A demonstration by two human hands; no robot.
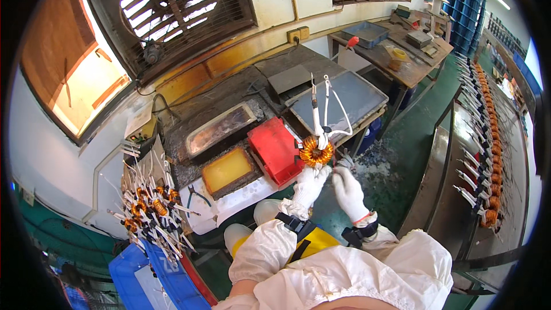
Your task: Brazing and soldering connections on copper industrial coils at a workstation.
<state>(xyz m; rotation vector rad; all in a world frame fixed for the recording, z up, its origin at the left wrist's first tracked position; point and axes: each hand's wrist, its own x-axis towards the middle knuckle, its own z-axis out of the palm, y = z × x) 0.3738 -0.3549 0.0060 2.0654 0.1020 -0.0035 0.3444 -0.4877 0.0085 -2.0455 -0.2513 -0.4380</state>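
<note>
Both of my hands wear white knit gloves. My left hand (310,186) is closed on the lower side of a toroidal coil (316,151) wound in copper wire, held up in front of me. White sleeved leads (315,112) with metal lug ends rise from the coil, and one loops out to the right. Just right of the coil, my right hand (348,192) has its fingers drawn together; thin greyish strands show by its fingertips, and what it holds is not clear. Beside the coil, on the bench, lies a red plastic bin (275,150) on its side.
A yellow-filled tray (228,170) and a long metal-rimmed bath (221,130) sit left of the bin. Pliers (198,196) lie on white paper. Coils with leads (155,206) pile above a blue crate (129,272). A grey tray (347,100) stands behind; a coil row (493,155) lines the right-hand rack.
</note>
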